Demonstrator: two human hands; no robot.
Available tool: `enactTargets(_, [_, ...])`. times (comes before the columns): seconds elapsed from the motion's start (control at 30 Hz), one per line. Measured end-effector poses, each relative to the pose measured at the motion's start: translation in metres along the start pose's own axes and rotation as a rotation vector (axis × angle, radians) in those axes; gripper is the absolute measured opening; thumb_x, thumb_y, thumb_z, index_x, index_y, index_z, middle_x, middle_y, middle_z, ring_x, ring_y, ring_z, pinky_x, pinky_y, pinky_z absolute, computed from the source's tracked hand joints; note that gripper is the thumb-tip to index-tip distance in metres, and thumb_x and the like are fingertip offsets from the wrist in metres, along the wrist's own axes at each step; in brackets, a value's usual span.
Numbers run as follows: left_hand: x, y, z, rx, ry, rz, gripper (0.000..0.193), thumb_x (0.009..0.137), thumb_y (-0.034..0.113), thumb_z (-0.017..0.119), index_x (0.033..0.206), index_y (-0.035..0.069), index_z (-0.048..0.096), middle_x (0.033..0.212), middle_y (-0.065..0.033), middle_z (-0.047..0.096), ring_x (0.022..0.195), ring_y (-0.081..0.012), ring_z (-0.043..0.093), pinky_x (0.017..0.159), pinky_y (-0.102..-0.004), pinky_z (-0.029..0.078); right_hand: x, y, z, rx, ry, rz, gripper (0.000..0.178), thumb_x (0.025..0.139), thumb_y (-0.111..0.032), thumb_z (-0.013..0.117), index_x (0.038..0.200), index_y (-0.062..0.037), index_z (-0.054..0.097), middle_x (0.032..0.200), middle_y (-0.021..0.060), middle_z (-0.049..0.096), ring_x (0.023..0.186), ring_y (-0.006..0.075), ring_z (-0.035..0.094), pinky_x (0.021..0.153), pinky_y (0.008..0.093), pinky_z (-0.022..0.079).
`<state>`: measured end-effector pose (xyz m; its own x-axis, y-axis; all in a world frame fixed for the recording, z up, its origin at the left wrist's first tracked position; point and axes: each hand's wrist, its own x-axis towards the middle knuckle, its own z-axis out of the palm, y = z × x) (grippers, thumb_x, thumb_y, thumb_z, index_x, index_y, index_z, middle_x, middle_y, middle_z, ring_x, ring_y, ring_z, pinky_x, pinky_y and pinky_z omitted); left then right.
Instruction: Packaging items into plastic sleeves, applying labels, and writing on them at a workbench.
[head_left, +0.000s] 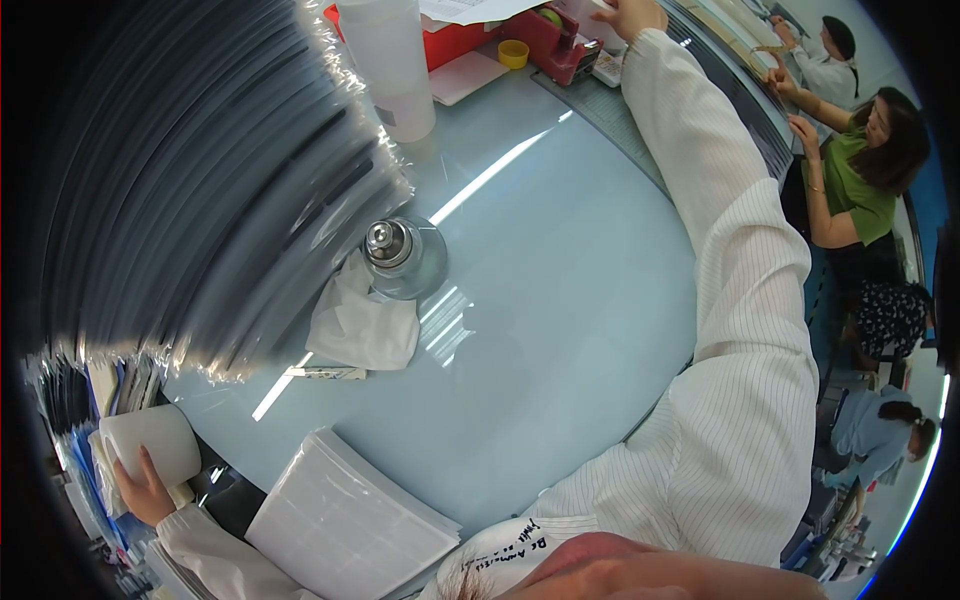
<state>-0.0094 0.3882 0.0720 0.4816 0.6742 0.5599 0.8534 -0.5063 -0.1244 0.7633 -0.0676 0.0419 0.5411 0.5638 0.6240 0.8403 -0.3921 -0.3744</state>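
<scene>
At the far left, my left hand (147,488) is closed on a white paper roll (165,440), its fingers against the side of the roll. My right arm stretches to the far edge, where my right hand (636,16) is partly cut off by the picture's rim. Its fingers are bent at a whitish object (590,20) that I cannot make out, beside a red tape dispenser (566,48). Between the hands, a glass bottle with a metal pump top (388,242) stands on the table (560,300). A crumpled white tissue (365,325) lies against it.
A tall pile of clear-wrapped dark sheets (210,180) fills the left. A stack of white packets (350,515) lies at the near edge. Beyond stand a translucent cylinder (390,70) and a yellow cap (513,53). Several people, one in a green top (866,180), are at the right.
</scene>
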Motion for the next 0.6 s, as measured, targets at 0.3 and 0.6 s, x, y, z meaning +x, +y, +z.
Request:
enactTargets(0.3, [0.002, -0.011, 0.006, -0.019, -0.038, -0.047, 0.054, 0.084, 0.041, 0.06, 0.114, -0.004, 0.053, 0.107, -0.0227, 0.059, 0.097, -0.0342, 0.058, 0.085, -0.036, 0.044, 0.019, 0.012, 0.0, -0.67, -0.259, 0.213, 0.026, 0.067, -0.026, 0.074, 0.089, -0.0135, 0.067, 0.086, 0.0125, 0.065, 0.084, 0.0303, 0.063, 0.073, 0.0398, 0.048])
enactTargets(0.6, [0.001, -0.004, 0.009, 0.005, -0.007, -0.015, 0.054, 0.084, 0.041, 0.06, 0.114, -0.003, 0.053, 0.106, -0.0217, 0.06, 0.097, -0.0346, 0.058, 0.084, -0.0369, 0.044, 0.012, 0.02, -0.003, -0.468, -0.143, 0.108, 0.023, 0.068, -0.029, 0.073, 0.084, -0.0133, 0.066, 0.084, 0.0129, 0.065, 0.082, 0.0309, 0.063, 0.072, 0.0399, 0.048])
